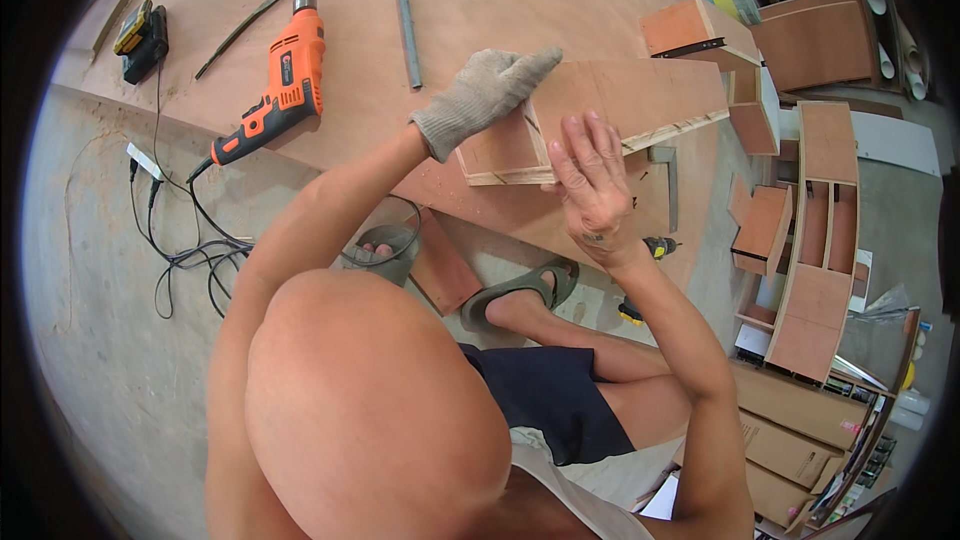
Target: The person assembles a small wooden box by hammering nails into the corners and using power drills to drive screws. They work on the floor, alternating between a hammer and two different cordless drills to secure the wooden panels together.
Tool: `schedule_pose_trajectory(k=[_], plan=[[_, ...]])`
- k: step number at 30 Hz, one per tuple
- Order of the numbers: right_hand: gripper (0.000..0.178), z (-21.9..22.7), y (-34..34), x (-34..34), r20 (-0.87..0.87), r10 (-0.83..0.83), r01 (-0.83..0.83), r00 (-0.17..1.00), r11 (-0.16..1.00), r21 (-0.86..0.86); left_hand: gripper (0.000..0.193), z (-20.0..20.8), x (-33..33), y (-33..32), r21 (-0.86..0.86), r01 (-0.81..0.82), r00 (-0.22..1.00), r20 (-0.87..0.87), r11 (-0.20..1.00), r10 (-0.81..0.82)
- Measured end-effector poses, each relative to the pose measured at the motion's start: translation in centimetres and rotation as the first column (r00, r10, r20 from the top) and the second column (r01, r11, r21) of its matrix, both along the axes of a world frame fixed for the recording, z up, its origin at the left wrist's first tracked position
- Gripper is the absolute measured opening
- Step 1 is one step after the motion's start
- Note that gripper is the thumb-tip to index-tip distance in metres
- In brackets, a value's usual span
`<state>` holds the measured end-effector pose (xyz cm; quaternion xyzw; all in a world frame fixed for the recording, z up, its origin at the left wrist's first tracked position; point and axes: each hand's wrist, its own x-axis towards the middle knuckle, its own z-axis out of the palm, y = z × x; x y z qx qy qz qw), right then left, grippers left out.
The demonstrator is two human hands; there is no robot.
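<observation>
A pale plywood box, perhaps a drawer, rests at an angle on a large plywood sheet. My left hand, in a grey knitted glove, grips its upper left corner; the thumb side points right and the other fingers are partly hidden. On the box's near edge lies my bare right hand, fingers stretched out and a little apart. Left of the glove is a claw hammer with a metal handle. A metal square sits just beyond my right hand, partly under the box.
An orange corded drill, a dark thin tool and a battery charger lie on the sheet at left. Black cables trail over the floor. A bucket stands below the sheet; wooden cabinet pieces are at right.
</observation>
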<state>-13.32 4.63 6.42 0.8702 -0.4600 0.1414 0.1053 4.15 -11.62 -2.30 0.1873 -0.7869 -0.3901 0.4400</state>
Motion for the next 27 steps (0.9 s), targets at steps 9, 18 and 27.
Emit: schedule_pose_trajectory(k=[9, 18, 27], plan=[[0.024, -4.3, 4.9, 4.1, 0.793, -0.582, 0.285, 0.182, 0.803, 0.524, 0.067, 3.5, 0.4, 0.4, 0.639, -0.074, 0.979, 0.195, 0.766, -0.068], [0.032, 2.6, 2.9, 6.2, 0.720, -0.644, -0.140, -0.257, 0.762, 0.632, 0.058, 2.9, 0.4, 0.4, 0.565, -0.006, 0.983, 0.154, 0.825, -0.098], [0.025, 9.2, 2.5, 3.6, 0.403, -0.113, -0.112, 0.908, 0.863, 0.493, 0.053, -0.9, 4.1, -0.9, 0.678, 0.297, 0.952, -0.160, 0.673, -0.259]])
